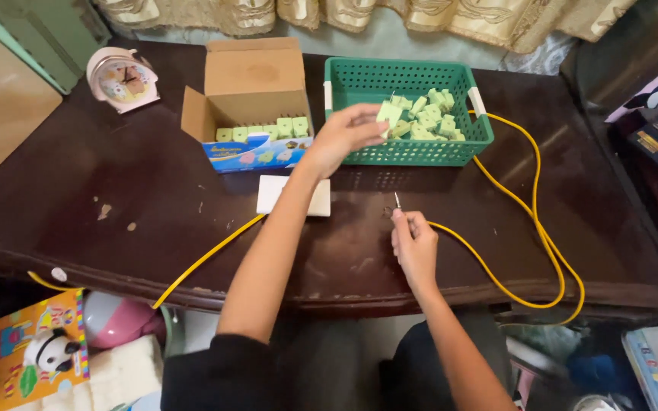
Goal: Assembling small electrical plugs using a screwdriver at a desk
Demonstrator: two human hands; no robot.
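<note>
baskets (359, 84): 1 | cardboard boxes (253, 72): 1 | clocks (122, 78): 1 | yellow cables (531, 228): 1 | hands (344, 133): 2

Left hand (342, 135) lifts a green block (388, 114) from the basket (359, 82)

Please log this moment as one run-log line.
left hand: holds green block over green basket | right hand: holds small metal tool

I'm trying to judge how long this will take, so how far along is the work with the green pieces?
Done: a row of green pieces stands in the cardboard box. In hand: the left hand holds one green piece at the green basket, and the right hand holds a small metal tool beside the yellow cable. Left: a heap of green pieces lies in the basket.
</note>
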